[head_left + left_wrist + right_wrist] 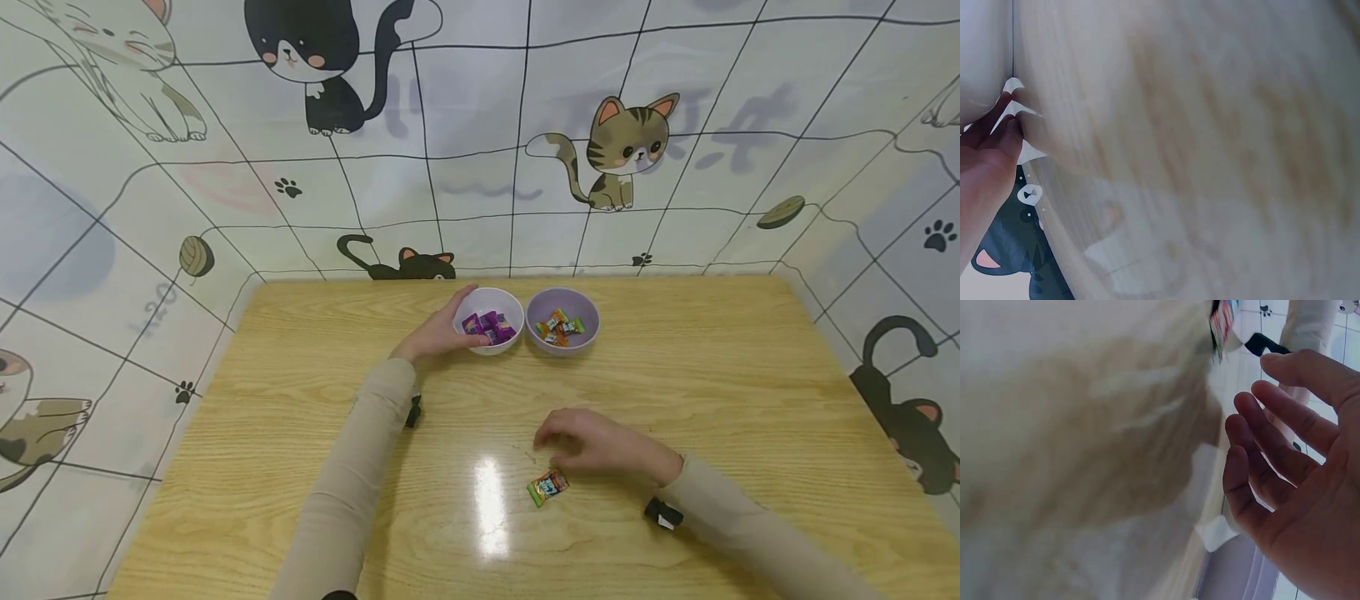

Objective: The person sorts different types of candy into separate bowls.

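Note:
At the back of the table, my left hand [438,333] holds a white bowl [489,300] by its left side, thumb at the front rim. Several purple-wrapped candies [491,332] lie in that bowl. Close on its right stands a light purple bowl [564,298] with several orange-and-green wrapped candies [555,323]. My right hand [603,442] hovers over the table, fingers loosely bent and holding nothing. Just below its thumb lies one colourful wrapped candy [547,487] with green ends. In the right wrist view, the fingers [1272,434] are apart, with the candy [1222,328] beyond the thumb.
The wood-grain table [315,367] meets a white grid-patterned backdrop [480,192] with cartoon cats behind and at both sides. A black wrist device [663,513] sits under the right sleeve, another [413,411] at the left. Light glares off the table's front middle.

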`<state>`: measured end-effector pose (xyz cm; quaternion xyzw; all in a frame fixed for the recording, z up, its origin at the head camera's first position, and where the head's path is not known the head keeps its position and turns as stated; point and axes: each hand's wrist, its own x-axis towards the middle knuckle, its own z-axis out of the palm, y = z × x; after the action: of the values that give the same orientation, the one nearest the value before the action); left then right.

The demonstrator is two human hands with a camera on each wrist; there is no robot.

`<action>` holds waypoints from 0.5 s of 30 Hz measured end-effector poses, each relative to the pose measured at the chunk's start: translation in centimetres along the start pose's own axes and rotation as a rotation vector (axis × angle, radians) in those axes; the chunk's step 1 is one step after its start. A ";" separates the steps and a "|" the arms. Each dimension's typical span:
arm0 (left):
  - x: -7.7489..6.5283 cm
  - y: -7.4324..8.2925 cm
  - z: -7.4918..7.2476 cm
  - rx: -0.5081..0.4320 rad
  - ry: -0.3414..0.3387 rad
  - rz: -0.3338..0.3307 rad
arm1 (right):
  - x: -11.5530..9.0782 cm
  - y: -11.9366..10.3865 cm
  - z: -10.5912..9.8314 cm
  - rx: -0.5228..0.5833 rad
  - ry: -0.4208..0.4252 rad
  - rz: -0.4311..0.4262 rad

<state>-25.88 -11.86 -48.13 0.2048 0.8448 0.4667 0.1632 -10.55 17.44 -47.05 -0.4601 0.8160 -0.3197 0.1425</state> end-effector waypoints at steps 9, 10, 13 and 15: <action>0.0 0.0 0.0 -0.001 -0.001 -0.006 | -0.6 -0.9 0.8 0.034 -0.055 0.023; 0.1 0.0 0.0 -0.003 0.001 -0.004 | -0.6 -0.9 0.8 0.035 -0.062 0.032; 0.1 0.0 0.0 -0.006 0.002 0.001 | -0.9 -1.0 0.9 0.021 -0.076 0.033; 0.1 0.0 0.0 -0.010 0.001 -0.001 | -1.0 -1.0 1.1 0.001 -0.077 0.023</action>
<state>-25.99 -11.86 -48.14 0.2031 0.8425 0.4712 0.1639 -8.80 17.46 -47.24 -0.4624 0.8151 -0.3004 0.1776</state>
